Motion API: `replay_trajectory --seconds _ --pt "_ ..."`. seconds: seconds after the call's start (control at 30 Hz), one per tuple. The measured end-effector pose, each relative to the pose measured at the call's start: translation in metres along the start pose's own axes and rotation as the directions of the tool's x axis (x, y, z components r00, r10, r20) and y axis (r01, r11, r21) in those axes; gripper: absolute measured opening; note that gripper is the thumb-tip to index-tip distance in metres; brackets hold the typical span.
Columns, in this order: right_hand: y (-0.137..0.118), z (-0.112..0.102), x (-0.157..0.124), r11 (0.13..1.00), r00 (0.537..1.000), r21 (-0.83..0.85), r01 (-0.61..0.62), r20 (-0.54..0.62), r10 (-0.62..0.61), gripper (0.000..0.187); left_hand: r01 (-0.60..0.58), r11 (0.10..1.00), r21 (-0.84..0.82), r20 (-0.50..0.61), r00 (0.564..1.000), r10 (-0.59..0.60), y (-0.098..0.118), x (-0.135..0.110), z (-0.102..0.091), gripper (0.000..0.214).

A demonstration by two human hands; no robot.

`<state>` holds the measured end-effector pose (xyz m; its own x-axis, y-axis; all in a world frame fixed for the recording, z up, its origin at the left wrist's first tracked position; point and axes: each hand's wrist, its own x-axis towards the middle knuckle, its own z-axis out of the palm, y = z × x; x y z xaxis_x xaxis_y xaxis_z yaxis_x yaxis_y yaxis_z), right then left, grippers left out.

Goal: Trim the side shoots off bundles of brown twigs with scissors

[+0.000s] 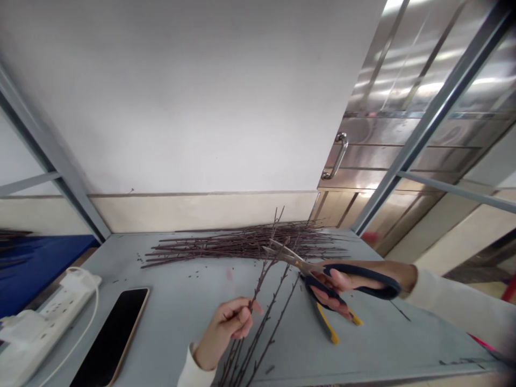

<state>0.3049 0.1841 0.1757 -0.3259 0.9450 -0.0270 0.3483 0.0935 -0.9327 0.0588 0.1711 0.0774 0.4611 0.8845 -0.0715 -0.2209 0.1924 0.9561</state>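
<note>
My left hand (226,330) is closed in a pinch on a thin dark branched twig (264,274) that rises from the bottom edge toward the pile. My right hand (355,285) grips dark-handled scissors (300,263); their blades are open around the twig's upper part. A pile of long dark twigs (242,244) lies across the far side of the grey table (185,301). Under my right hand lies a yellow-and-black tool (328,328), partly hidden.
A black phone (113,336) lies face up at the left front. A white power strip (44,317) with a cable sits at the left edge. Small twig bits dot the tabletop. Behind are a white wall, a metal frame post (427,123) and a steel door with a handle (336,156).
</note>
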Motion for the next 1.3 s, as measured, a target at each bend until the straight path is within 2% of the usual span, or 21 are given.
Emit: replay_trajectory --seconds 0.03,0.07,0.13,0.27,0.37,0.47,0.57,0.7,0.87,0.97,1.07,1.17,1.3 --pt "-0.014 -0.011 0.003 0.999 0.954 0.022 -0.038 0.298 0.029 0.059 0.003 1.0 0.004 -0.007 1.0 -0.003 0.0 0.0 0.0 0.043" --pt "-0.024 -0.022 0.006 0.996 0.864 -0.003 -0.09 0.497 0.079 0.05 0.005 1.0 0.009 -0.014 1.0 -0.005 0.001 -0.001 0.001 0.044" --pt "-0.035 -0.036 0.012 0.995 0.844 -0.016 -0.094 0.528 0.089 0.041 0.003 1.0 0.013 -0.024 1.0 -0.003 0.001 -0.001 0.001 0.044" --pt "-0.024 -0.039 0.019 0.985 0.909 -0.075 -0.158 0.377 0.175 0.033 -0.013 1.0 -0.02 -0.027 1.0 0.013 0.0 -0.002 -0.001 0.04" --pt "-0.008 -0.037 0.019 0.985 0.941 -0.058 -0.162 0.292 0.172 0.034 -0.035 0.997 -0.076 -0.046 0.998 0.031 -0.003 -0.001 -0.005 0.035" --pt "0.007 -0.042 0.013 0.99 0.966 -0.08 -0.12 0.22 0.135 0.033 -0.005 0.995 -0.101 -0.118 0.993 -0.007 -0.006 0.004 -0.01 0.033" --pt "0.023 -0.046 0.002 0.991 0.99 -0.101 -0.086 0.102 0.096 0.033 0.077 0.997 -0.004 -0.24 0.968 -0.076 -0.011 0.016 -0.015 0.038" --pt "0.051 -0.038 -0.019 0.989 0.993 -0.116 -0.09 -0.08 0.081 0.039 0.155 0.98 0.124 -0.371 0.923 -0.099 -0.021 0.041 -0.019 0.041" --pt "0.087 -0.008 -0.044 0.994 0.985 -0.06 -0.089 -0.153 0.079 0.047 0.129 0.969 0.211 -0.477 0.879 -0.013 -0.032 0.074 -0.025 0.035" --pt "0.098 0.007 -0.05 0.991 0.983 -0.014 -0.135 -0.125 0.132 0.055 0.112 0.96 0.257 -0.475 0.88 0.025 -0.034 0.086 -0.027 0.026" --pt "0.102 0.015 -0.053 0.981 0.975 0.029 -0.194 -0.107 0.196 0.059 0.098 0.955 0.279 -0.438 0.898 0.036 -0.034 0.088 -0.026 0.023" --pt "0.104 0.016 -0.055 0.974 0.965 0.052 -0.221 -0.132 0.226 0.058 0.089 0.957 0.277 -0.39 0.921 0.027 -0.033 0.085 -0.024 0.026" --pt "0.105 0.021 -0.053 0.98 0.959 0.087 -0.179 -0.206 0.194 0.054 0.04 0.965 0.261 -0.336 0.941 0.052 -0.027 0.08 -0.022 0.032"
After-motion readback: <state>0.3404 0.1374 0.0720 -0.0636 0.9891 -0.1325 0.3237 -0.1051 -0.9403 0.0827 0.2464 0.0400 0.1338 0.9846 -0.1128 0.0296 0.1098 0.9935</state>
